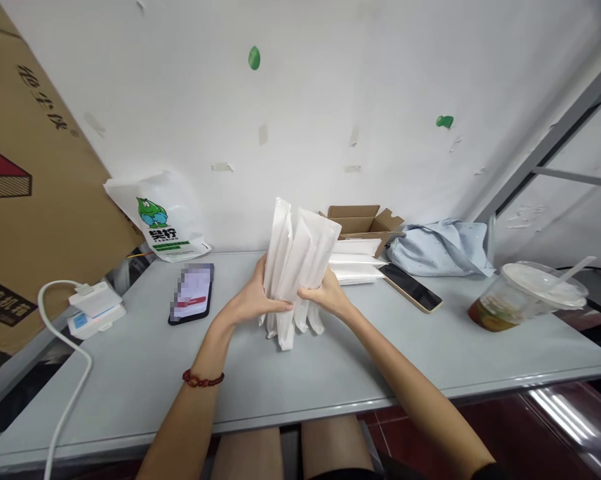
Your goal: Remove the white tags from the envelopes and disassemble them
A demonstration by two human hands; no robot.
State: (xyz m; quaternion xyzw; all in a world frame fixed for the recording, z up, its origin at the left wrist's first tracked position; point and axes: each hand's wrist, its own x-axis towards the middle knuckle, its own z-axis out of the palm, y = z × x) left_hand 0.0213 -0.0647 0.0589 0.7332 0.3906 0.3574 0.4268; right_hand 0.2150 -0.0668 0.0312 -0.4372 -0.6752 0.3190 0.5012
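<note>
A bundle of long, flat white paper packets (pixel 300 267) stands nearly upright above the middle of the grey table, its tops fanned slightly apart. My left hand (pixel 258 293) is closed around its left side, thumb across the front. On the right side my right hand (pixel 325 293) grips the same bundle, its thumb also on the front. What is inside the packets cannot be seen. Behind my right hand lies a stack of similar white packets (pixel 358 270), partly hidden by the bundle.
Behind the stack sits an open cardboard box (pixel 355 220). One phone (pixel 193 293) lies left, another phone (pixel 410 287) right. A lidded drink cup (pixel 525 297) and a light blue cloth bag (pixel 443 247) are farther right. A white plastic bag (pixel 160 217), charger (pixel 95 310) and large carton (pixel 35 173) occupy the left.
</note>
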